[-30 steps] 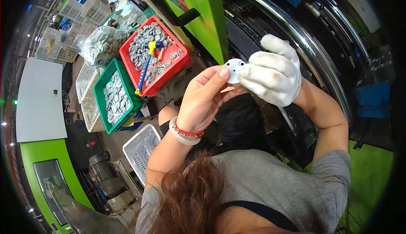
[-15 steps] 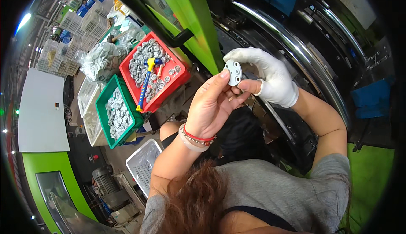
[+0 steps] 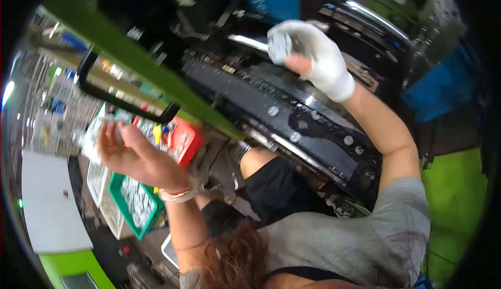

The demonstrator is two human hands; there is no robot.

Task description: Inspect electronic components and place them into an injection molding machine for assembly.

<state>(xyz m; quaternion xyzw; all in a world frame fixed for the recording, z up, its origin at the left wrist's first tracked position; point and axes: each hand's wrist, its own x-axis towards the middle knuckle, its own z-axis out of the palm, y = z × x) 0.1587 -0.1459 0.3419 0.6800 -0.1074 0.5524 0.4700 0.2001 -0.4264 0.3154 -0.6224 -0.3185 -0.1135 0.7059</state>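
My right hand (image 3: 326, 62), in a white glove with the thumb bare, is raised over the machine. Its thumb and fingers pinch a small round grey disc (image 3: 280, 48), smeared by motion; its holes do not show clearly now. Over to the left, my bare left hand (image 3: 138, 156) is lifted with the fingers apart, and nothing shows in it. That hand is nearest the black handle (image 3: 117, 93) on the machine's green door frame (image 3: 141, 67), though I see no contact. Beyond it stand a red tray (image 3: 189, 143) and a green tray (image 3: 116, 191) of small grey parts.
A dark machine bed (image 3: 240, 88) with several loose discs on it lies ahead. A yellow-headed hammer (image 3: 157, 134) rests in the red tray. Behind my left hand is a clear bag (image 3: 91, 140) of parts. Blue sheeting (image 3: 443, 98) hangs at the right.
My left hand has let go of the disc and swung left toward the door handle. My right hand has risen with the disc. The view has turned, bringing the machine bed into sight.
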